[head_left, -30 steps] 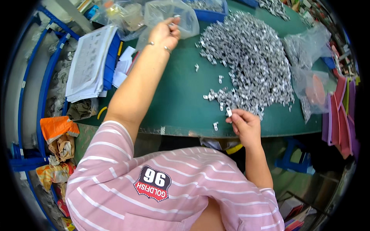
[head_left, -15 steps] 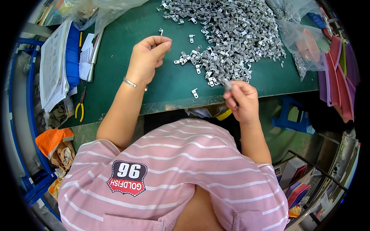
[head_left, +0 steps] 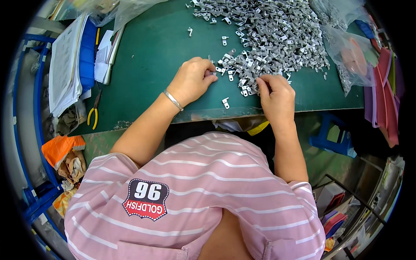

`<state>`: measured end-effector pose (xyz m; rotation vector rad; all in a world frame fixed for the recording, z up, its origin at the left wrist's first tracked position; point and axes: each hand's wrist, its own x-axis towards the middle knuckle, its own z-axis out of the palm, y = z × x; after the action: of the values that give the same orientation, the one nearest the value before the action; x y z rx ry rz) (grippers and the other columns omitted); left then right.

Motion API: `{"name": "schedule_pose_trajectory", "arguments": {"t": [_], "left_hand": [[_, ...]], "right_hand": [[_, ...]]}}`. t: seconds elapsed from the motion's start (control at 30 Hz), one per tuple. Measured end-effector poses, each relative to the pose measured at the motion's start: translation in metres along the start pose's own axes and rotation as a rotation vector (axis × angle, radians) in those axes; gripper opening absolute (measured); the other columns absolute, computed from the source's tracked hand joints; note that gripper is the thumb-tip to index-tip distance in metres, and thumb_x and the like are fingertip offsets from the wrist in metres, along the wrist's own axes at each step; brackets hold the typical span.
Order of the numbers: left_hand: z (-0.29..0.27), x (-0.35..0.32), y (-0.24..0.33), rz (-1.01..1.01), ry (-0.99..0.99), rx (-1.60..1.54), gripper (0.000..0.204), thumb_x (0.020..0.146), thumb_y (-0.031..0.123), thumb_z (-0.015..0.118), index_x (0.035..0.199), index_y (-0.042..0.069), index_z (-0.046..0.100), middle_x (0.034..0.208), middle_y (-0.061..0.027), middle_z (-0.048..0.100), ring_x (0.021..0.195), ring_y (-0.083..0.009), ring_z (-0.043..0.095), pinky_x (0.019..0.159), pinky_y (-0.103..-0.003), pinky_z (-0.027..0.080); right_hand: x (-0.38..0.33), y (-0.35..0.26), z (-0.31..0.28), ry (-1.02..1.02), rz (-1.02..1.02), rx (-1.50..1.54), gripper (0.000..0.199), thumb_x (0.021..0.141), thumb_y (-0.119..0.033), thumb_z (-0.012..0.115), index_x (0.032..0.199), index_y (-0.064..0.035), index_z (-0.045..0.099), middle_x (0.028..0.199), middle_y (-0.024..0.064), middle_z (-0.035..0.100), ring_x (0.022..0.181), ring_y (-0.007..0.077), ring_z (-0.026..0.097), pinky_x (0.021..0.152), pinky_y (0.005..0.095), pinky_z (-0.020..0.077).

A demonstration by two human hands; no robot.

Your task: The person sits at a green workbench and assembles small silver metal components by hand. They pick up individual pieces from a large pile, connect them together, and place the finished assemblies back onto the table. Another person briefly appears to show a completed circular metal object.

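A large heap of small silvery metal brackets [head_left: 277, 39] lies on the green tabletop. At the heap's left edge my left hand [head_left: 193, 80] is closed, thumb and forefinger pinched on a small metal bracket [head_left: 213, 73] that shows only in part. My right hand [head_left: 277, 95] reaches into the near edge of the heap. Its fingers are bent together against the brackets there, and what they hold is hidden. Between the two hands, a loose bracket [head_left: 225, 103] lies near the table's front edge. Other single brackets lie beyond my left hand.
Pliers with yellow handles [head_left: 92, 117] lie at the table's left edge, below a stack of papers [head_left: 67, 65] and a blue tray [head_left: 88, 54]. Clear plastic bags [head_left: 346, 56] border the heap on the right. A blue stool [head_left: 331, 134] stands under the table's right side.
My left hand has moved right and nearer to the heap's left edge. My right hand, which held a blurred metal piece in front of the heap, has moved forward to the brackets.
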<state>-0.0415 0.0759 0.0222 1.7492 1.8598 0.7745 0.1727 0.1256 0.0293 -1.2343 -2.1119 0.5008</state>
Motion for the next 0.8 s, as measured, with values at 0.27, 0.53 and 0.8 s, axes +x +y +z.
{"name": "schedule_pose_trajectory", "arguments": {"t": [0.27, 0.53, 0.8], "left_hand": [[0.001, -0.014, 0.001, -0.325, -0.055, -0.686, 0.017, 0.081, 0.007, 0.064, 0.096, -0.002, 0.064, 0.083, -0.0061, 0.063, 0.057, -0.0083, 0.046, 0.05, -0.022, 0.038], [0.007, -0.024, 0.004, -0.42, -0.299, -1.519, 0.02, 0.087, 0.003, 0.056, 0.105, -0.003, 0.061, 0.089, -0.0063, 0.062, 0.054, -0.004, 0.037, 0.046, -0.017, 0.03], [0.003, -0.027, 0.004, -0.376, -0.376, -1.809, 0.02, 0.091, 0.009, 0.049, 0.105, -0.002, 0.058, 0.088, -0.0081, 0.057, 0.06, -0.0067, 0.039, 0.046, -0.018, 0.032]], "right_hand": [[-0.005, 0.0, -0.006, -0.017, 0.049, 0.307, 0.006, 0.075, 0.001, 0.065, 0.081, 0.0001, 0.065, 0.077, 0.0096, 0.063, 0.062, 0.0192, 0.058, 0.059, 0.0288, 0.0464], [-0.013, -0.004, -0.01, -0.156, 0.276, 0.967, 0.005, 0.078, 0.003, 0.064, 0.08, -0.0006, 0.064, 0.085, 0.0073, 0.063, 0.058, 0.0079, 0.051, 0.049, 0.0176, 0.039], [-0.024, 0.023, 0.0, -0.326, 0.322, 2.217, 0.014, 0.084, -0.002, 0.051, 0.097, -0.0055, 0.056, 0.098, 0.0075, 0.051, 0.079, 0.0147, 0.048, 0.05, 0.0233, 0.0403]]}}
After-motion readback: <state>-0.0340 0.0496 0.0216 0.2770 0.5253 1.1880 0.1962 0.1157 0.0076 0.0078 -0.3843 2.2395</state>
